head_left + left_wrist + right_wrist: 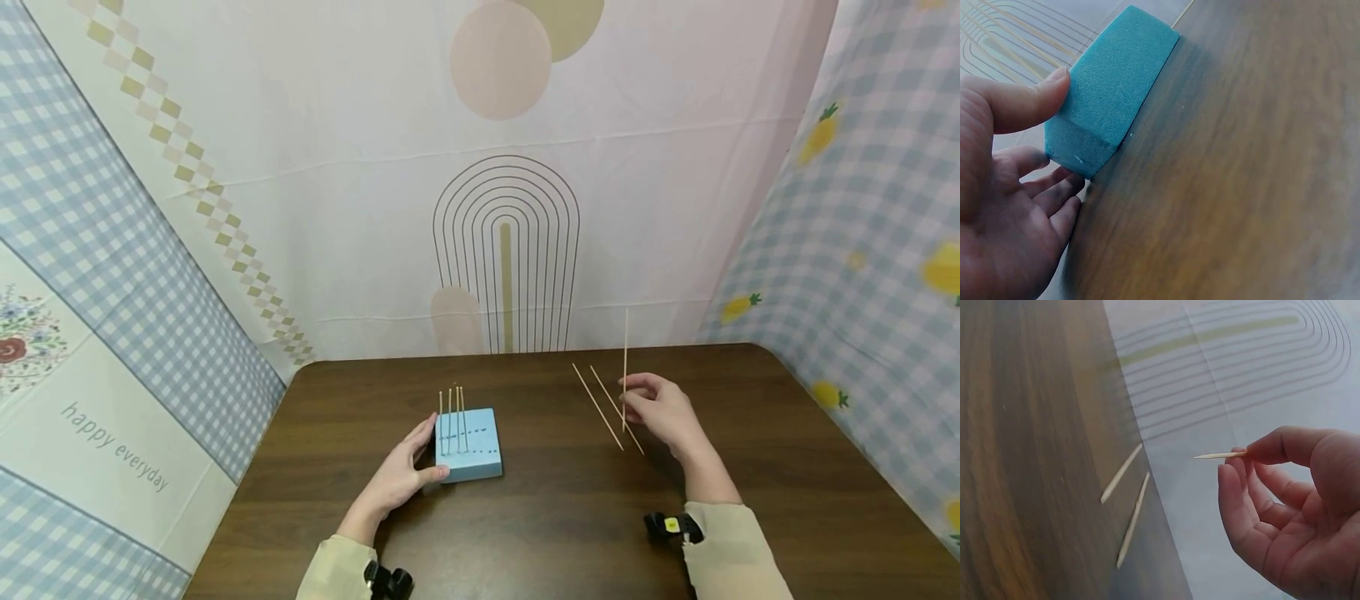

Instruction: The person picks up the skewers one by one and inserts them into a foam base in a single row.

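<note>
A light blue foam block [483, 465] with rows of small dark marks on top lies flat on the table. Several thin bamboo skewers [460, 417] stand upright in its left part. My left hand [397, 477] grips the block from the left, with the thumb [1054, 94] on its near side and the other fingers along its left side. To the right, above the table, my right hand [666, 414] pinches one bamboo skewer [626, 346] between thumb and fingertips. It is held upright; the pointed lower end [1210, 455] shows in the right wrist view.
Two loose skewers [597, 408] lie slanted on the brown wooden table [540, 517], just left of my right hand. A patterned cloth [360, 233] hangs behind the table's back edge, and checked cloths [847, 275] hang at both sides.
</note>
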Motion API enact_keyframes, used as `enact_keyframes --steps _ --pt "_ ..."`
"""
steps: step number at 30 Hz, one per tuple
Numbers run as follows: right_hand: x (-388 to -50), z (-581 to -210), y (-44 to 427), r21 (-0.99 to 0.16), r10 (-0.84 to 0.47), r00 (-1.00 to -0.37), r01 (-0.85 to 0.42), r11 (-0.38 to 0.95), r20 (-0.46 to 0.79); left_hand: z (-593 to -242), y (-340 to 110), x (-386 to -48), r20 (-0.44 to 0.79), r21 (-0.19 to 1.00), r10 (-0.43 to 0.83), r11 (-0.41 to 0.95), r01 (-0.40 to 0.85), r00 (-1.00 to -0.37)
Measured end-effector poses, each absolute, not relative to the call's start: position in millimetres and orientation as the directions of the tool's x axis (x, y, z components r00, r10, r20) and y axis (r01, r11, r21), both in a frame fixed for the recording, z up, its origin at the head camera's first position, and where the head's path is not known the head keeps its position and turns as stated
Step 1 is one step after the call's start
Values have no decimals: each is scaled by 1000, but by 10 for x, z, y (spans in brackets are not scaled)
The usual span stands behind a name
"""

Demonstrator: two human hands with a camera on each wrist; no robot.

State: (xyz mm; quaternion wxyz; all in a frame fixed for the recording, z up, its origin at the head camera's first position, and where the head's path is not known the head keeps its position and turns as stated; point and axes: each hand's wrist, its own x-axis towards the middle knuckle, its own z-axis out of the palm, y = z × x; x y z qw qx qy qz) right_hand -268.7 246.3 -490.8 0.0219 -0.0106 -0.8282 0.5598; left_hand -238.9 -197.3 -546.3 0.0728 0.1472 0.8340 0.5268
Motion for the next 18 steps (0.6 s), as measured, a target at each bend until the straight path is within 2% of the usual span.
enact_keyframes --steps 18 --pt "-2709 -4966 2027 -960 62 -997 -36 278 55 -5502 -1994 -2413 48 889 339 414 194 -940"
